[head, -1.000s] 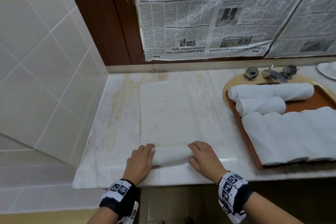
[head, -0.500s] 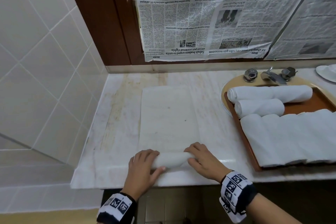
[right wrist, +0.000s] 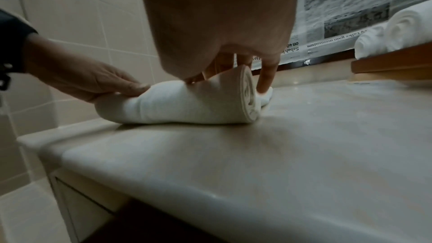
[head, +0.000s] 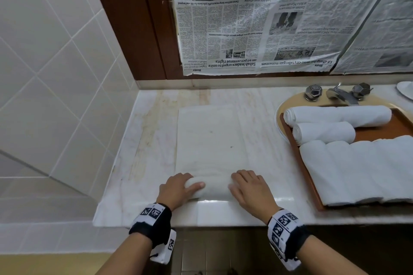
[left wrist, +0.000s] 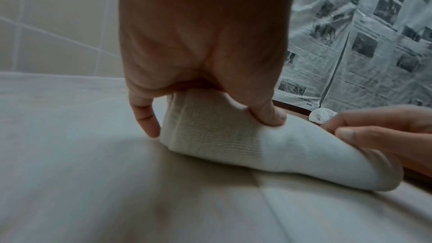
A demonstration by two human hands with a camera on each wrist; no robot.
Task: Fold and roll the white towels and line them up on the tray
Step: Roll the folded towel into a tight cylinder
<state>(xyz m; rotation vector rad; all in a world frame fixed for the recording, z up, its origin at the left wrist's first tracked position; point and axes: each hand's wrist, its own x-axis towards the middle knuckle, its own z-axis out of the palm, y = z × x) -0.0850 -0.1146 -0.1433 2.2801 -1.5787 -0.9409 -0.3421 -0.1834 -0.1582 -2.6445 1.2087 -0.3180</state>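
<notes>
A white towel lies as a long folded strip (head: pixel 210 140) on the marble counter. Its near end is wound into a roll (head: pixel 214 186) close to the front edge. My left hand (head: pixel 181 187) grips the roll's left end, thumb pressed on the near side (left wrist: pixel 268 117) and fingers curled over the back. My right hand (head: pixel 245 187) curls over the right end, where the spiral (right wrist: pixel 247 91) shows, with fingertips down behind it. On the right, a brown tray (head: pixel 380 127) holds two rolled towels (head: pixel 335 115) (head: pixel 324 131) at the back and a stack of folded towels (head: pixel 368 169) in front.
The tray sits over a beige sink (head: pixel 290 100) with a metal tap (head: pixel 342 96) behind it. A white dish (head: pixel 406 89) shows at the far right. Newspaper (head: pixel 268 18) covers the back wall, and a tiled wall (head: pixel 55 73) closes the left. The counter's front edge (head: pixel 201 219) is just below the roll.
Both hands have stayed on the roll and turned it a little further along the strip. The left thumb has come from under the near side up onto the roll.
</notes>
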